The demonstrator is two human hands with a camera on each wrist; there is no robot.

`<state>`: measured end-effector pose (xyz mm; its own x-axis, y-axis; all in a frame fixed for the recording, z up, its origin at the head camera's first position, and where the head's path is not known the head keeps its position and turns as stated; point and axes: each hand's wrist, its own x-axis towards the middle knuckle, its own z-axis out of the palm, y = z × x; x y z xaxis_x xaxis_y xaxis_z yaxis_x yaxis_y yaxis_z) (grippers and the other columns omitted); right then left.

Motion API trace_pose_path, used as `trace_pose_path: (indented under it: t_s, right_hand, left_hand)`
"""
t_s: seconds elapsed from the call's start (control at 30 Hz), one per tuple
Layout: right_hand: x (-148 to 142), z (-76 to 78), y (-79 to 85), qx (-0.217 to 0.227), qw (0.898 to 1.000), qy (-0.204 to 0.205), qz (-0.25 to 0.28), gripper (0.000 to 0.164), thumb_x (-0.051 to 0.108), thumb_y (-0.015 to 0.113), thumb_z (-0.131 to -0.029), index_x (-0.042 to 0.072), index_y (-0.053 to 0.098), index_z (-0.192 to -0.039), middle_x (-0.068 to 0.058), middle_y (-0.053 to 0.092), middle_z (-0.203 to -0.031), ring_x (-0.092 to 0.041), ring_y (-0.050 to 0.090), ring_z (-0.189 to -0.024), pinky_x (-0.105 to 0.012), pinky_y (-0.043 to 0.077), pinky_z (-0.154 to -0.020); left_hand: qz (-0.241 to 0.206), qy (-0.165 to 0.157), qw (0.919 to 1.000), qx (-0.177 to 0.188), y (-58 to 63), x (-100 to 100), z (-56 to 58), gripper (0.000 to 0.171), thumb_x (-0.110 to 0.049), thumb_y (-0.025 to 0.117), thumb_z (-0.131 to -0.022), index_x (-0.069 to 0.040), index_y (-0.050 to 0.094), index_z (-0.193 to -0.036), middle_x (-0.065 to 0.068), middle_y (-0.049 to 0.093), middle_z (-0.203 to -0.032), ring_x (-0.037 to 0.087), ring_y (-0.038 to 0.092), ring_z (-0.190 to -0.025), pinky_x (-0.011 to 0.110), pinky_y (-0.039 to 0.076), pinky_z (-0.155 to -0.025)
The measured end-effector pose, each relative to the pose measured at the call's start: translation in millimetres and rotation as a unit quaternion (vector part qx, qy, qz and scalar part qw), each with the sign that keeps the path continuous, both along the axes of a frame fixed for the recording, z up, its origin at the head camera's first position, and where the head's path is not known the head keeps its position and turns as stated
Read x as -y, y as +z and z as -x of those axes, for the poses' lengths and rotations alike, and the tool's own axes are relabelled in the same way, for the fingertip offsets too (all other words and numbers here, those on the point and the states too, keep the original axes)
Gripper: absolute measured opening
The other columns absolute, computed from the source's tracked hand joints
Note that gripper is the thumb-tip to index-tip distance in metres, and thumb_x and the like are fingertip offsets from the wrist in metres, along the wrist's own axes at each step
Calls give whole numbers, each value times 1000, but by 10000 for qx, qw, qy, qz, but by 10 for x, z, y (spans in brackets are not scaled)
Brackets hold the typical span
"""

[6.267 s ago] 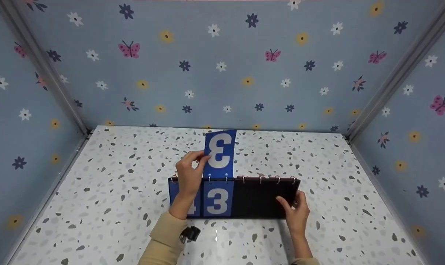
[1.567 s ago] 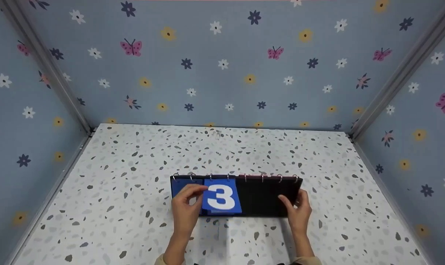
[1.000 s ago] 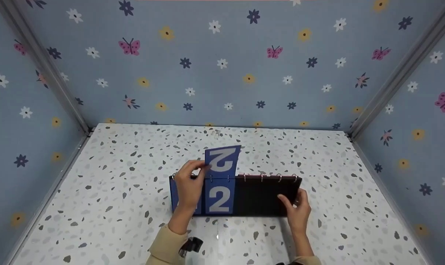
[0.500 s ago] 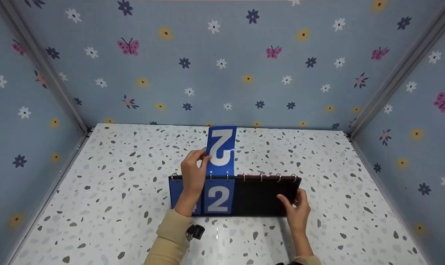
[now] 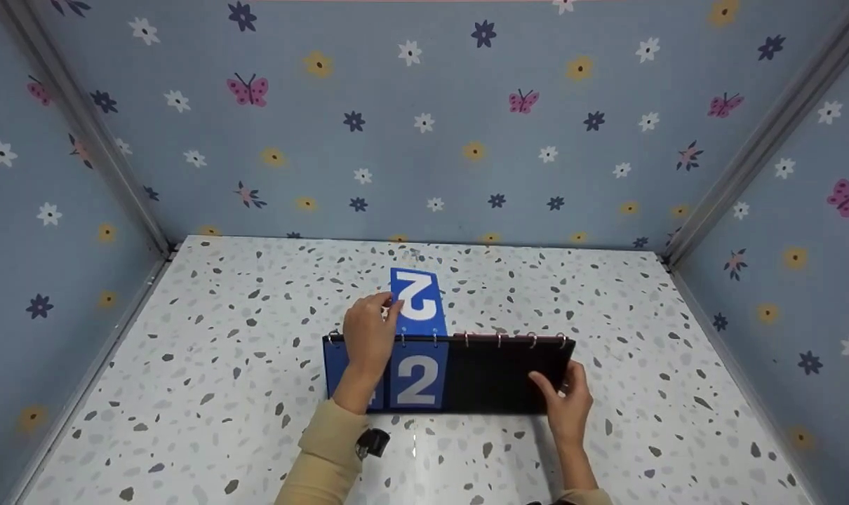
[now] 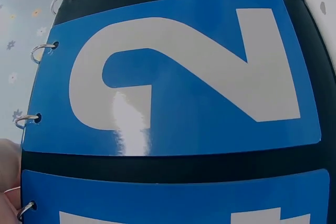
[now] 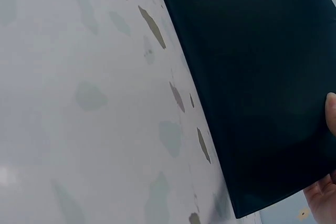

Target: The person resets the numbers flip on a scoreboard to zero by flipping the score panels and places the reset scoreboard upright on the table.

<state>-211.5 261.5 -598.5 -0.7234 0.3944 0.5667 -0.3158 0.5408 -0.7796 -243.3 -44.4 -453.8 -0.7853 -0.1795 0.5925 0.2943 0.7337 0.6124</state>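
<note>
A black flip scoreboard point(image 5: 502, 375) stands on the speckled table, metal rings along its top edge. A blue card point(image 5: 419, 298) bearing a white 2 is turned up over the rings, its digit upside down. My left hand point(image 5: 370, 337) pinches that card's left edge between thumb and fingers. Below it, another number card point(image 5: 417, 375) showing 2 lies against the board; the left wrist view has this number card point(image 6: 210, 135) filling most of it. A further blue card point(image 5: 335, 365) at the left is partly behind my wrist. My right hand point(image 5: 570, 403) grips the board's right edge, thumb in front.
The table point(image 5: 242, 365) is white with grey specks. Behind it rises a blue panel point(image 5: 424, 84) with flowers and butterflies, and similar panels stand at both sides. A reddish strip point(image 5: 480, 334) shows behind the board's top right edge.
The card with 3 has gone from the front. My left hand has lifted a 2 card up over the rings, and it now leans further back. My right hand has stayed put.
</note>
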Motion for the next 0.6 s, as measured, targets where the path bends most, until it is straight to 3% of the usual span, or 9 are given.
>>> trace_pose_path:
  t_s: [0.17,0.3,0.37,0.6]
  right_hand:
    - [95,-101,206,185,9996,67,184,40,20,77,-69,7,54,-100,-3,59,-85,-10,54,-72,-17,42,-62]
    - [148,-157,333,192,9986,178,467,38,12,77,-68,3,55,-98,-7,59,-83,-10,53,-71,-17,41,-62]
    - [154,-161,349,186,9984,178,504,39,12,77,-68,3,55,-98,-7,59,-83,-11,53,-72,-18,42,-62]
    - [60,-79,150,-48,9999,94,6,40,25,75,-71,10,53,-100,1,59,-84,-8,54,-72,-18,43,-60]
  left_hand:
    - [289,57,9993,246,3,12,-43,19,-18,68,-79,0,68,-86,8,65,-76,23,58,-69,38,41,-64]
    - [315,68,9992,227,1,32,-109,21,-20,67,-79,-1,68,-88,9,65,-79,24,59,-73,40,42,-66]
    - [181,59,9998,63,1,41,-159,20,-19,68,-79,-1,67,-87,9,65,-80,25,59,-74,40,42,-68]
    - [-564,-95,9951,-805,-47,6,-414,14,-9,67,-79,-1,65,-90,9,61,-88,24,57,-83,37,44,-74]
